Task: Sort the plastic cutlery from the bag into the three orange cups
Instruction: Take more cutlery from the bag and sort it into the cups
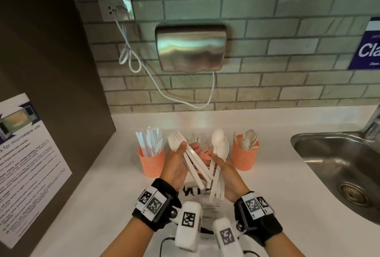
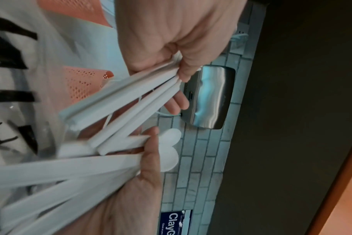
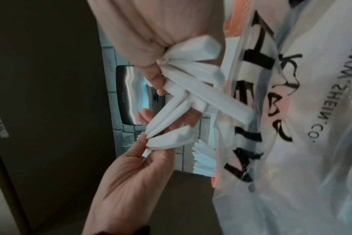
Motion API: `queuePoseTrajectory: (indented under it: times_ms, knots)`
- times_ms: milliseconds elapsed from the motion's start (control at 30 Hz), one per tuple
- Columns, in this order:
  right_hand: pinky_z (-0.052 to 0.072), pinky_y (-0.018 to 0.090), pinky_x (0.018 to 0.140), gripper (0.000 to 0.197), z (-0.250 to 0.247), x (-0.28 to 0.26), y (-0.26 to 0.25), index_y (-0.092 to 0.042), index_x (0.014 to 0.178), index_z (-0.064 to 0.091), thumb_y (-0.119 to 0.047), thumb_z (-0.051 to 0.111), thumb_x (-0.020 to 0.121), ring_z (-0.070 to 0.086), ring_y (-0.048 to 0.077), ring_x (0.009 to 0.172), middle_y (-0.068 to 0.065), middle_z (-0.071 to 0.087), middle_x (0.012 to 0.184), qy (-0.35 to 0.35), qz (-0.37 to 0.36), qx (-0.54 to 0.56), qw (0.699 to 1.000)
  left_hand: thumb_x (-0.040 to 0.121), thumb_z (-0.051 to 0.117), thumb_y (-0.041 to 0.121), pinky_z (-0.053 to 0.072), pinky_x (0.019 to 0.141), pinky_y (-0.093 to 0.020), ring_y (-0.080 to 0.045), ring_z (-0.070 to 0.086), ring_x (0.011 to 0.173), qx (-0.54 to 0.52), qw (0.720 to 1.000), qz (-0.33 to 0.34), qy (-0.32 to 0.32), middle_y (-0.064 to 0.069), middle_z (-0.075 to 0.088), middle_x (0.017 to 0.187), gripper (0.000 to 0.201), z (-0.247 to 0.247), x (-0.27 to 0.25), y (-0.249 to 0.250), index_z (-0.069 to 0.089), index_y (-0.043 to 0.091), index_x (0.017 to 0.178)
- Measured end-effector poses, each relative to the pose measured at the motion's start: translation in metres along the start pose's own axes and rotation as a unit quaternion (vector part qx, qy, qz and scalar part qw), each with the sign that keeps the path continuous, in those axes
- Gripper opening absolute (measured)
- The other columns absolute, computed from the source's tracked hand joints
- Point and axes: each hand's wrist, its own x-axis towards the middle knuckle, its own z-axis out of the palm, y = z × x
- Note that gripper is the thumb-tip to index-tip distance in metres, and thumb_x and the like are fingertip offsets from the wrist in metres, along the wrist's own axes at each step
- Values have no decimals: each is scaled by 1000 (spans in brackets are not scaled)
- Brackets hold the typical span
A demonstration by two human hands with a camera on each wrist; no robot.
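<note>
Above the bag (image 1: 207, 207) on the desk (image 1: 102, 195), the left hand (image 1: 176, 166) is gripping white forks (image 1: 176, 142) while the right hand (image 1: 228, 176) is gripping white spoons (image 1: 221, 145), before three orange cups (image 1: 152, 164).

Grey brick wall (image 1: 267, 30), white counter (image 1: 267, 174), steel sink (image 1: 337, 164).

A hand (image 2: 171, 39) at the top pinches a bunch of white handles (image 2: 120, 95), another hand (image 2: 135, 190) at the bottom grips white spoons (image 2: 169, 151), with an orange cup (image 2: 80, 82) and a bag (image 2: 20, 79) on the left.
</note>
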Motion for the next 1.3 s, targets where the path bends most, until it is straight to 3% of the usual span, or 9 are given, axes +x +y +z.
queuePoseTrajectory:
  times_ms: [100,167,233,333,400,500,733,1000,1300]
  knots:
    - [57,33,57,21,-2,-3,0,-12,109,58,-22,47,95,71,21,70,13,72,85,15,-55,-57,997,99,38,11,57,67,-29,-21,65,83,-23,999,17,20,-12,66,85,18,-4,6,7,52,5,108]
    - [50,23,44,17,-2,-5,3,-8,104,54,-20,48,95,58,11,46,4,64,65,24,-93,-104,990,99,38,12,57,57,-23,-14,67,67,-35,999,30,27,-8,65,76,19,-7,9,10,48,8,115]
    - [39,18,35,12,-2,-6,5,-9,94,49,-21,48,95,40,5,36,-2,49,55,30,-117,-141,983,99,38,14,54,52,-21,-10,61,52,-45,998,35,19,-5,60,67,16,-11,13,13,46,10,112]
    - [28,15,33,5,0,-7,6,-18,89,51,-20,51,94,30,4,35,-6,38,50,40,-155,-177,971,99,39,15,49,49,-20,-8,52,47,-27,999,39,16,0,56,58,10,-17,20,14,48,14,101]
    - [25,16,32,4,2,-9,4,-21,96,54,-20,51,94,27,4,36,-8,35,48,35,-173,-180,968,99,40,12,47,50,-19,-7,51,46,14,999,45,11,1,55,57,13,-18,25,15,50,15,92]
    - [22,16,32,11,3,-9,-1,-16,98,56,-24,49,94,25,4,35,-10,32,46,30,-172,-167,971,98,37,6,50,56,-20,-8,54,53,71,996,53,-20,0,55,64,17,-13,30,23,52,15,98]
    - [21,15,32,34,-9,-6,-11,-14,76,48,-41,38,95,22,5,33,-7,27,44,51,-116,-122,984,97,40,9,54,64,-17,-13,62,75,121,988,80,-57,-1,67,73,17,-4,63,37,54,15,104]
    - [17,12,32,37,-29,1,-34,-17,72,45,-45,37,95,20,4,28,-9,26,39,73,-75,-11,994,97,39,6,53,68,-17,-6,67,64,162,976,79,-123,3,70,63,18,7,116,30,55,14,99]
    - [19,13,31,37,-53,9,-45,-17,72,45,-46,37,94,20,4,28,-7,26,40,98,-64,21,993,96,44,9,51,80,-30,-12,66,73,198,970,48,-135,2,71,69,15,4,151,-6,58,15,100]
